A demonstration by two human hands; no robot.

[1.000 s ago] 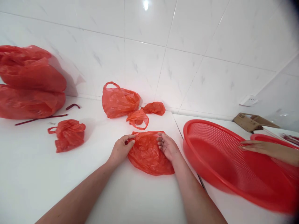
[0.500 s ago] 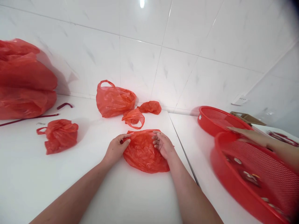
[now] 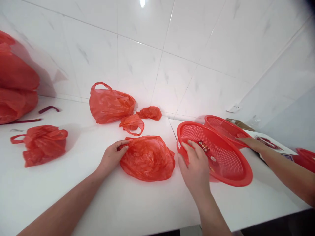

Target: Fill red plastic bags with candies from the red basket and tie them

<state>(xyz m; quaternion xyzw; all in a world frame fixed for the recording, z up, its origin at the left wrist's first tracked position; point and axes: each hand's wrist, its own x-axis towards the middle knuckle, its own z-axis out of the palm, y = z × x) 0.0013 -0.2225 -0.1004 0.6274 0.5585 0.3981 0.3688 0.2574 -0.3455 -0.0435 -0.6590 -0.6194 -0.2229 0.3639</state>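
Note:
A red plastic bag (image 3: 149,160) lies spread open on the white table in front of me. My left hand (image 3: 110,157) pinches its left edge between thumb and fingers. To the right, my right hand (image 3: 197,167) grips the near-left side of a round red mesh basket (image 3: 228,164), fingers over the rim and thumb outside. The basket looks tilted. Inside it are a small dark printed packet (image 3: 203,146) and a few small pale pieces, partly hidden by my hand.
A second red basket (image 3: 221,126) stands behind, with another person's hand (image 3: 252,144) at its rim. Red bags (image 3: 112,105) sit by the wall; another bag (image 3: 45,144) and a large red bundle (image 3: 17,85) are on the left. A printed white box (image 3: 270,141) is at the right.
My right hand has left the bag and moved right onto the basket. That basket has come closer and leftward, beside the bag. My left hand stays at the bag's edge; the view has turned right.

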